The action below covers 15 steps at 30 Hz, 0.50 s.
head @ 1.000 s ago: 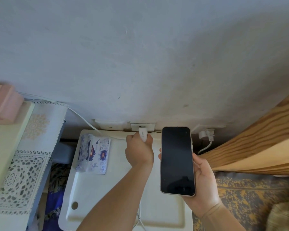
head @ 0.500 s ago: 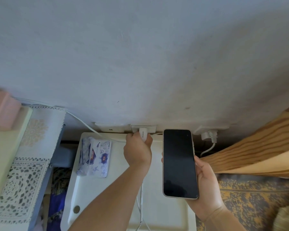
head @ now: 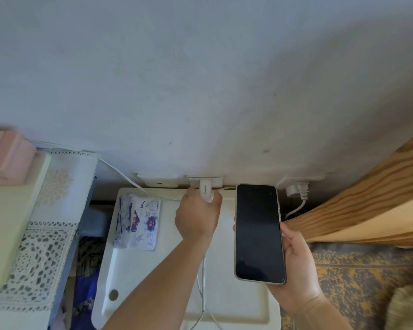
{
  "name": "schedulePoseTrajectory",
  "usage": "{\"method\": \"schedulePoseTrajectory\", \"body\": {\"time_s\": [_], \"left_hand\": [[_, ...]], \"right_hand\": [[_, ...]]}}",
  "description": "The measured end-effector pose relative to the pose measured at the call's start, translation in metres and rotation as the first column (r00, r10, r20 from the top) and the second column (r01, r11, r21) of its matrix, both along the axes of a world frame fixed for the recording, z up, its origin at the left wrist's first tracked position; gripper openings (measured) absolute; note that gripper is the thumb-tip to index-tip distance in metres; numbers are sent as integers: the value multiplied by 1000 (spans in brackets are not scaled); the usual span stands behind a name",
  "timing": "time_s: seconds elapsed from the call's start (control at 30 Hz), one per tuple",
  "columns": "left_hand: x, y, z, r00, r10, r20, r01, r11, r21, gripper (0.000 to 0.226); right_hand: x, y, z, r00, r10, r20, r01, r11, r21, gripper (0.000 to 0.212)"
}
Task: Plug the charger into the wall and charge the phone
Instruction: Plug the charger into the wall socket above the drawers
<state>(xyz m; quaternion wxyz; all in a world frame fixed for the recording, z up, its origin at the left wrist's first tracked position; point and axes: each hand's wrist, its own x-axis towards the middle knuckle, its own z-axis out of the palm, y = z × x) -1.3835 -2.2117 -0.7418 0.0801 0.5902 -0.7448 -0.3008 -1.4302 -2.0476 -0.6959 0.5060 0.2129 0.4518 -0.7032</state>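
Note:
My left hand (head: 197, 216) grips a white charger block (head: 206, 189), whose top end is pressed against the wall socket (head: 217, 181) low on the grey wall. Its white cable (head: 202, 279) hangs down under my left forearm. My right hand (head: 296, 260) holds a phone (head: 259, 232) upright to the right of the charger, its dark screen facing me. No cable is seen in the phone; its bottom edge is bare.
A white plastic lid or tray (head: 236, 306) lies under both hands, with a tissue pack (head: 138, 222) on its left. Another plug (head: 297, 190) sits in a socket to the right. A wooden board (head: 372, 198) leans at right; a lace-covered shelf (head: 41, 246) stands left.
The charger block has moved up against the socket in my left hand. The phone in my right hand has shifted slightly; the view has dropped a little.

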Motion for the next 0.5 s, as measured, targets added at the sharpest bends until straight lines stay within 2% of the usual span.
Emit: {"method": "schedulePoseTrajectory", "body": {"time_s": [0.3, 0.43, 0.5], "left_hand": [[3, 0, -2, 983, -139, 116, 156, 976, -154, 40], [12, -7, -7, 970, -219, 109, 235, 958, -166, 44], [17, -10, -6, 967, -247, 60, 253, 959, -132, 52]], "right_hand": [[2, 7, 4, 1000, 30, -9, -30, 998, -53, 52], [3, 9, 3, 998, 44, -45, -47, 996, -74, 49], [4, 10, 2, 998, 41, -48, -45, 995, -89, 50]]}}
